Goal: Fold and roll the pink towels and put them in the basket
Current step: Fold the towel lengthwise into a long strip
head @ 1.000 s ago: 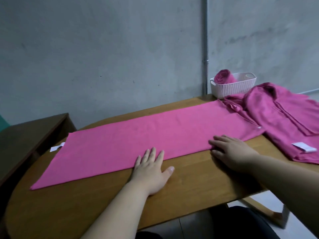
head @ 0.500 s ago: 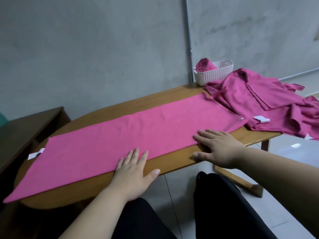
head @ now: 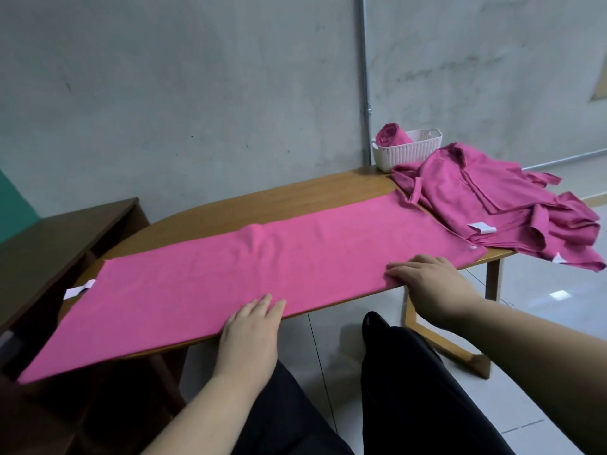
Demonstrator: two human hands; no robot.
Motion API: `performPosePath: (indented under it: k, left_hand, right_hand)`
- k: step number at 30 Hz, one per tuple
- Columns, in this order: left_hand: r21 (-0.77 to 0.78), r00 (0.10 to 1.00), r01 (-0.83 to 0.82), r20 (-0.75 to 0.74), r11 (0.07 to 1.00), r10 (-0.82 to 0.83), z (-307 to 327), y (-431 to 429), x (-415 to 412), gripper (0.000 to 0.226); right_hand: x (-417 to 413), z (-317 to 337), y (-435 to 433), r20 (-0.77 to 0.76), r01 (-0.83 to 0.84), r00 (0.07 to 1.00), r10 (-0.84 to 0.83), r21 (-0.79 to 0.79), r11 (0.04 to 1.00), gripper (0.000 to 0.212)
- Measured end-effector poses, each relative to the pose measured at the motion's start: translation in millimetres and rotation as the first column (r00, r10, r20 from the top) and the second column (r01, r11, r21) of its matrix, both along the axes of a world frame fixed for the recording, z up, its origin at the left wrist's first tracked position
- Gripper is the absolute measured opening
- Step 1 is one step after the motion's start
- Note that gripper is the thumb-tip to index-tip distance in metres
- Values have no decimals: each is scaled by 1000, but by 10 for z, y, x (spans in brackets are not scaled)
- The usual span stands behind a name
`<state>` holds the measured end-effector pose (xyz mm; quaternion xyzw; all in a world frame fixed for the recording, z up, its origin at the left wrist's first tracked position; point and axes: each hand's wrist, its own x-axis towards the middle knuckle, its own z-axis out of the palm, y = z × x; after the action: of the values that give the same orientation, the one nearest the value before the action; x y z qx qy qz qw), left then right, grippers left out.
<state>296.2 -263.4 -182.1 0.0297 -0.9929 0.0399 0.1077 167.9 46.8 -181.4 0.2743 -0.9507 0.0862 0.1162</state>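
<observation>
Pressing flat a long pink towel [head: 262,274] on the bench [head: 295,195].
Left hand [head: 253,326] and right hand [head: 430,277] laid on its near edge, fingers straight and close together, pinching nothing. Small bump [head: 253,233] at the towel's middle. Far right: white basket [head: 410,152] with one rolled towel [head: 392,134] inside, loose pile of pink towels [head: 492,205] just beside it.

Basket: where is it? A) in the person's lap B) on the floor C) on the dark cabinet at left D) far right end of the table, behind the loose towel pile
D: the white basket stands on the table by the wall, just behind the pile of loose pink towels, with one rolled towel showing in it.
</observation>
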Motion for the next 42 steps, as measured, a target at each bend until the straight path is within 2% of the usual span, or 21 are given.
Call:
performPosePath:
  k: [6,9,11,13,16,21,30,33,36,39,42]
  left_hand:
    - [-34,997,48,-59,998,-50,-4,-190,25,60]
    - [32,998,41,-52,999,-39,95,-198,-29,44]
    - [72,998,28,-63,997,-23,212,-204,-118,31]
    - [100,991,-15,-134,995,28,311,-211,-243,23]
    - [118,975,-88,-193,989,109,445,-244,-496,32]
    - [68,964,-119,-232,991,132,652,-451,-1072,39]
    - [-13,980,-103,-174,995,100,758,-907,-2221,26]
    - [25,990,-102,-99,994,104,636,-973,-2531,15]
    - [118,990,-143,9,983,143,371,-1007,-2676,19]
    - [253,984,-175,0,952,181,214,-1062,-2695,21]
    - [246,983,-172,-22,954,183,192,-1068,-2675,20]
  right_hand:
    - [-107,52,245,-84,17,996,-18,-4,1000,28]
    - [-191,152,285,-105,-73,992,68,-46,996,17]
    - [-277,295,249,-115,-57,992,54,-19,998,9]
    - [-409,433,185,-154,12,988,-9,19,1000,11]
    - [-636,642,34,-183,156,972,-151,12,988,15]
    - [-1166,896,-305,-197,329,926,-321,8,944,22]
    - [-2209,831,-810,-114,427,903,-414,154,891,30]
    - [-2438,646,-881,-20,454,888,-459,184,872,34]
    - [-2535,382,-893,46,462,878,-477,186,867,36]
    - [-2561,239,-884,41,488,869,-493,93,868,35]
    - [-2585,230,-869,68,479,870,-488,108,871,37]
